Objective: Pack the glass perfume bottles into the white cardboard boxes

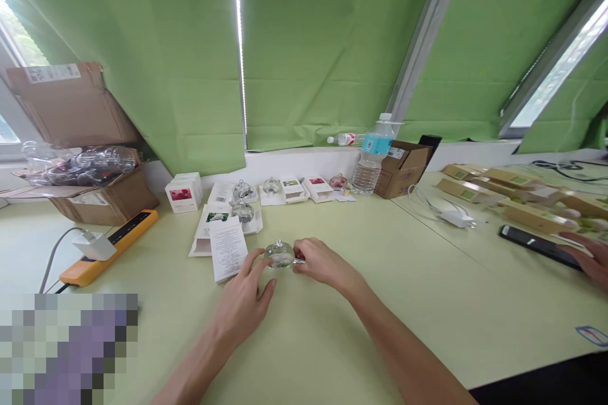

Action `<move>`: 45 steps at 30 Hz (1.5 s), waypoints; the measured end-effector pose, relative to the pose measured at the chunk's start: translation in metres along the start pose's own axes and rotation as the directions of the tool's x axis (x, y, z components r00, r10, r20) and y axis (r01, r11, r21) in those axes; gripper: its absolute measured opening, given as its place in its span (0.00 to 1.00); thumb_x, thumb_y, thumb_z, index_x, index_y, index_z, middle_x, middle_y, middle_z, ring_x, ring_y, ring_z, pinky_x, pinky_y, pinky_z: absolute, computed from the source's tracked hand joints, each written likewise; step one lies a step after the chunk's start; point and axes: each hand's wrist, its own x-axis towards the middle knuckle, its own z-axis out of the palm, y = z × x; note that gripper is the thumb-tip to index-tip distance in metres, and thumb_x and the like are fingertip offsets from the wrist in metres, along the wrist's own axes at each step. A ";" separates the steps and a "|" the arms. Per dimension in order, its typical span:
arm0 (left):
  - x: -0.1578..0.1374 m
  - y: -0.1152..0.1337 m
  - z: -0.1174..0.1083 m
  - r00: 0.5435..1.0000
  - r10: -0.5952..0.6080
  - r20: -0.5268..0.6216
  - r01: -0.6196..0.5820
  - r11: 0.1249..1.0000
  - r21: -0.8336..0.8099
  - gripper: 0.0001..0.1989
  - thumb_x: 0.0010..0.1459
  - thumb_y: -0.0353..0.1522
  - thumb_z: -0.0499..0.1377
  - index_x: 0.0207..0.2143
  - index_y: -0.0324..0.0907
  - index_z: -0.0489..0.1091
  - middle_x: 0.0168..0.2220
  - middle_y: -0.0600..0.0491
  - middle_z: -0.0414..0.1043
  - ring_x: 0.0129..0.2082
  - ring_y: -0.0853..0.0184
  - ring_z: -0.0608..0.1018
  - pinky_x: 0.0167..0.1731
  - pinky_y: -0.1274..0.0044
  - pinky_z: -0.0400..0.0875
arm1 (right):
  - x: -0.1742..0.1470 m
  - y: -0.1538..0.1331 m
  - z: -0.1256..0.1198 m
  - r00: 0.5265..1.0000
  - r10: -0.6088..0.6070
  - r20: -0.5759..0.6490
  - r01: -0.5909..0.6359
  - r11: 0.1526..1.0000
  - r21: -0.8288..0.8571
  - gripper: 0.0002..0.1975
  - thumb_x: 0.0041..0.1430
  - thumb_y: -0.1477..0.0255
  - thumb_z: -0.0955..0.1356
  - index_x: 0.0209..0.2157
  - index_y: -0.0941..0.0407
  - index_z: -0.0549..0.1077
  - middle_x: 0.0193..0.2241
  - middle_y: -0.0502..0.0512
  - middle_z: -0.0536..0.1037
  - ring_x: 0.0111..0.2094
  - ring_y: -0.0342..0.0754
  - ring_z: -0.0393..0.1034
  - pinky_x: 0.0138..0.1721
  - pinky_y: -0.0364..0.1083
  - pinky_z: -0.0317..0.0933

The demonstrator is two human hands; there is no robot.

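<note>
A squat, round clear glass bottle [279,255] with a small knob-like top stands on the table between my hands. My left hand [242,300] reaches to its left side, fingertips at the glass and thumb apart, not closed round it. My right hand [319,261] is closed at the bottle's right side. A small silvery piece [299,260] shows at its fingertips; its kind cannot be made out. Left of the bottle lies a white printed box [228,250], close to my left hand. Behind it sits another glass bottle [243,214] on opened white packaging [202,247].
More round bottles and opened white boxes [318,188] line the back, beside a large water bottle [368,168]. An orange power strip [135,231] and cardboard box [109,199] stand left. At right are a charger [456,218], yellowish boxes [532,214] and another person's hand [591,256] at a phone [536,245].
</note>
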 end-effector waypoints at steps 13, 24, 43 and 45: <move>0.000 0.000 -0.002 1.000 0.003 0.026 -0.003 1.000 0.015 0.15 0.62 0.34 0.47 0.51 0.52 0.60 0.61 0.54 0.55 0.20 0.76 0.71 0.30 0.73 0.70 | 0.002 -0.002 0.000 1.000 0.000 -0.029 0.000 1.000 0.010 0.02 0.48 0.75 0.69 0.23 0.57 0.73 0.28 0.54 0.75 0.30 0.46 0.67 0.29 0.41 0.51; 0.001 -0.001 -0.001 1.000 0.005 0.018 -0.006 1.000 0.021 0.15 0.63 0.34 0.47 0.52 0.52 0.60 0.61 0.54 0.55 0.21 0.76 0.71 0.31 0.73 0.70 | 0.001 0.008 -0.010 0.999 0.030 -0.032 -0.029 0.999 0.038 0.05 0.52 0.72 0.68 0.31 0.55 0.77 0.32 0.53 0.78 0.33 0.46 0.70 0.32 0.41 0.55; 0.001 -0.003 0.000 1.000 -0.002 0.030 0.001 0.999 0.032 0.14 0.63 0.36 0.46 0.51 0.52 0.59 0.61 0.55 0.54 0.21 0.77 0.71 0.31 0.73 0.70 | 0.003 0.020 -0.002 1.000 -0.003 -0.016 0.003 1.000 0.006 0.14 0.51 0.80 0.64 0.38 0.57 0.76 0.40 0.56 0.77 0.41 0.48 0.69 0.37 0.40 0.56; 0.001 -0.003 0.000 1.000 -0.003 0.030 0.002 0.999 0.032 0.14 0.63 0.36 0.46 0.51 0.52 0.59 0.61 0.55 0.54 0.21 0.76 0.71 0.31 0.73 0.70 | 0.003 0.022 -0.004 1.000 0.000 -0.018 0.001 1.000 0.008 0.13 0.51 0.79 0.64 0.38 0.57 0.76 0.40 0.57 0.77 0.41 0.48 0.69 0.36 0.41 0.56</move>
